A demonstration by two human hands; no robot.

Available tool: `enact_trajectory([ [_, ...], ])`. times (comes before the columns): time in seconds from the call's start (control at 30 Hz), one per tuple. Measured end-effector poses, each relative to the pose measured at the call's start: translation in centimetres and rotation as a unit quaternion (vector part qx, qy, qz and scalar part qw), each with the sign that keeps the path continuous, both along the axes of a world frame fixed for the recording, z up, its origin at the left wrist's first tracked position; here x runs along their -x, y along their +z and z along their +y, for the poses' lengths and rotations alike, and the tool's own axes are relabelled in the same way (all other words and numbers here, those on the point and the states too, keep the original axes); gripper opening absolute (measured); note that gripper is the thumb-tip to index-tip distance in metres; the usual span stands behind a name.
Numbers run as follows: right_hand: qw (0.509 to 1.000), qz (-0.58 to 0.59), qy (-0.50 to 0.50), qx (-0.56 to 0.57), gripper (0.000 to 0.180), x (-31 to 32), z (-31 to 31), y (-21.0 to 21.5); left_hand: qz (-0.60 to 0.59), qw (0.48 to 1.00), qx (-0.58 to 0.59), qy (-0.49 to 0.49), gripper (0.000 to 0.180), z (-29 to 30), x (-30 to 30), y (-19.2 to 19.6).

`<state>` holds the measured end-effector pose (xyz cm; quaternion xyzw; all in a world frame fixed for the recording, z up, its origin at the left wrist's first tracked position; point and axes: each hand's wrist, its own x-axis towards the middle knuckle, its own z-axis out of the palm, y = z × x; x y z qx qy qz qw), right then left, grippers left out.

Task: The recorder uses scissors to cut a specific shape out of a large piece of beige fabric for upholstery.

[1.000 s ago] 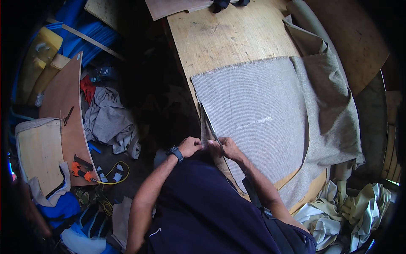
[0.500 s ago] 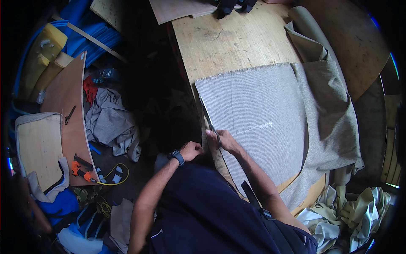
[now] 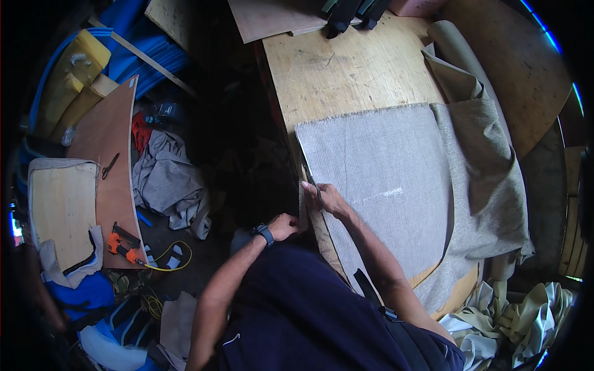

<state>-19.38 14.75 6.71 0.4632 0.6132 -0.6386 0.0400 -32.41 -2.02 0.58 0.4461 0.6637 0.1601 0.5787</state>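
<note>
A pale grey woven fabric [image 3: 383,161] lies flat on the wooden table [image 3: 346,68], with a white chalk-like mark on it. At its left edge my right hand [image 3: 331,201] is closed round the handles of dark scissors [image 3: 314,179], whose blades point away from me along the edge. Just left of it, my left hand [image 3: 284,227] is closed, pinching a narrow fabric strip [image 3: 302,207] that hangs at the table's side. A dark watch [image 3: 265,234] is on my left wrist.
A fabric roll [image 3: 461,52] lies along the table's right side, its loose cloth draped beside the flat piece. Crumpled material [image 3: 495,315] lies at lower right. To the left, a brown board [image 3: 114,136] bears another pair of scissors [image 3: 110,166] and an orange nail gun [image 3: 124,247] with a yellow hose.
The whole view has shifted slightly. My right hand and the scissors have moved a little farther along the fabric's left edge. My left hand keeps its pinch on the strip.
</note>
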Motion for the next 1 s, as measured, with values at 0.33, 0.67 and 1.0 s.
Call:
enact_trajectory([
  [0.33, 1.0, 0.0, 0.011, -0.024, 0.065, 0.2, 0.2, -0.6, -0.034, 0.999, -0.017, 0.031, 0.03, -0.5, 0.3, -0.5],
  [0.67, 0.997, 0.011, -0.021, -0.072, 0.058, 1.2, 0.2, -2.9, -0.014, 0.998, -0.057, 0.011, 0.026, -1.7, 1.6, -1.9],
  [1.0, 0.995, -0.047, 0.011, -0.089, 0.06, 2.9, -1.8, 0.4, -0.004, 0.99, -0.065, 0.125, 0.018, -13.7, 6.6, -5.6],
])
